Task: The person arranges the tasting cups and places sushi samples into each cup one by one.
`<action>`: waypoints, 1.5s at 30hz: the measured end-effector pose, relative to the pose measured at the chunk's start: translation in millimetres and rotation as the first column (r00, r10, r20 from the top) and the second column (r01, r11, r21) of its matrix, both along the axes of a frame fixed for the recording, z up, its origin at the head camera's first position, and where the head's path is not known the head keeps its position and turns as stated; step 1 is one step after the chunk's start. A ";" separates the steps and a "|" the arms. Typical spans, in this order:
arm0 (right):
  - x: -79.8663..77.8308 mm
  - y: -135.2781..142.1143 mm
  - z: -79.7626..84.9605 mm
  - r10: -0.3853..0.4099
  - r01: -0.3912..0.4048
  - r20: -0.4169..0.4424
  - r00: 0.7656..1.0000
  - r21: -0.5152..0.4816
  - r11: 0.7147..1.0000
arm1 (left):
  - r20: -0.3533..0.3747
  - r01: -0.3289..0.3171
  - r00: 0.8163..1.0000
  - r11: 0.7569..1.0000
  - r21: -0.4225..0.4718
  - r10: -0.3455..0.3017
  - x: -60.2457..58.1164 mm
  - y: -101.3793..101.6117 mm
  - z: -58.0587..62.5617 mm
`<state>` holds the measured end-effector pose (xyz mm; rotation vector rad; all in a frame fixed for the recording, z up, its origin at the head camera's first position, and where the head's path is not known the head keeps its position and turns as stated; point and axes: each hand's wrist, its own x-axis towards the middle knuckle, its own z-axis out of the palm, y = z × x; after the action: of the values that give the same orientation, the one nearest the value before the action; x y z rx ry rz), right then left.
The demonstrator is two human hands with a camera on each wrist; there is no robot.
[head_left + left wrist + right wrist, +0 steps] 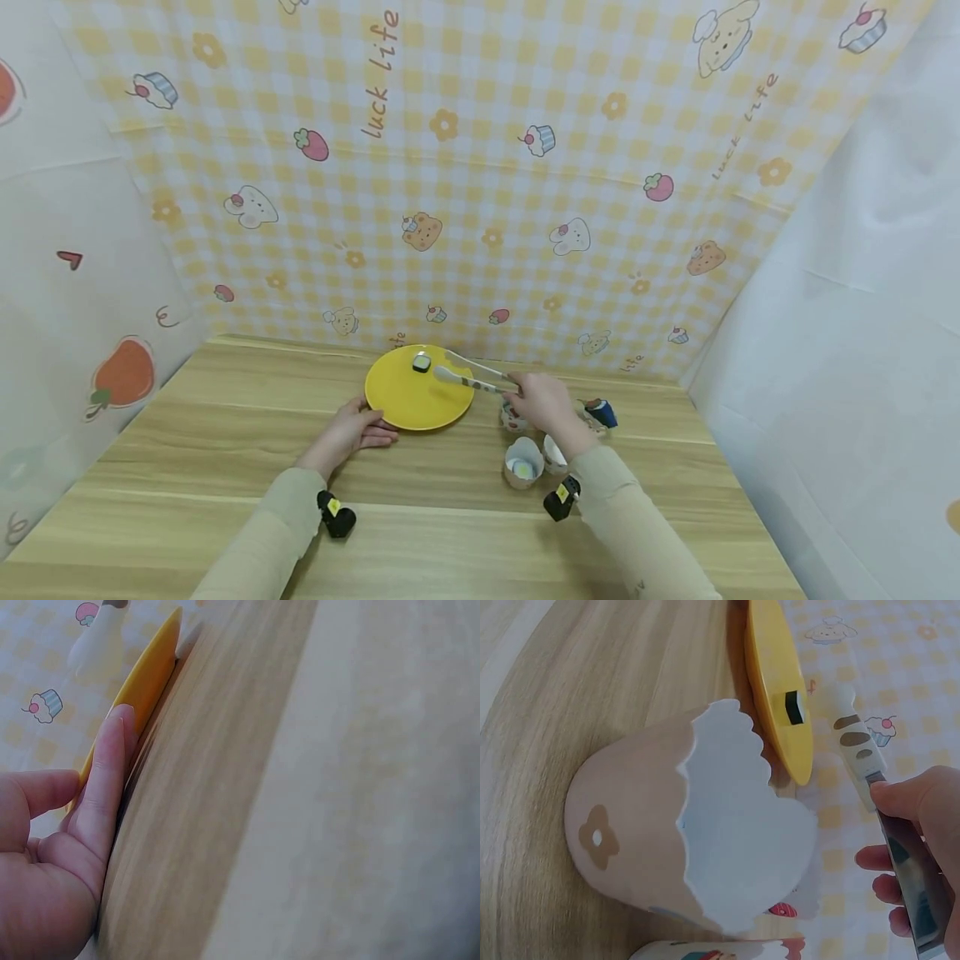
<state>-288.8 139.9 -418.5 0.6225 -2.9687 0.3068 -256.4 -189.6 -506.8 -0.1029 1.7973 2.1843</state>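
A round yellow plate (405, 408) lies near the back of the table. My left hand (356, 433) pinches its near left rim, thumb on the upper side and fingers against the underside, as the left wrist view shows. Toward the far side of the plate sits a small sushi roll piece (422, 362), white with a black wrap. My right hand (543, 400) grips metal tongs (907, 862) with pale, brown-marked tips. Those tips are spread apart above the right part of the plate, to the right of the sushi piece, with nothing between them.
Under and around the right forearm stand several scalloped cups: one pale cup (522, 464) in front, a flowered cup (630, 817) large in the right wrist view. A dark blue object (601, 412) shows at the far right. A checked cloth (465, 275) hangs behind the table.
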 end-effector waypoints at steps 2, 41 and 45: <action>-1.9 -2.5 0.7 -0.004 0.003 0.015 1.000 0.007 1.000 | -0.002 0.003 1.000 1.000 -0.001 -0.003 -0.1 -0.1 -0.2; -30.5 -46.5 -6.4 -0.050 0.051 -0.011 0.999 0.132 0.990 | 0.000 -0.005 1.000 1.000 0.006 0.005 0.7 0.2 1.6; -31.8 -49.8 -6.9 -0.066 0.067 -0.009 0.998 0.142 0.988 | -0.003 0.004 1.000 1.000 0.009 -0.004 0.5 0.2 1.8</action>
<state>-320.6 90.1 -425.4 0.5352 -3.0190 0.0890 -255.8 -189.4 -505.0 -0.0948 1.7875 2.1906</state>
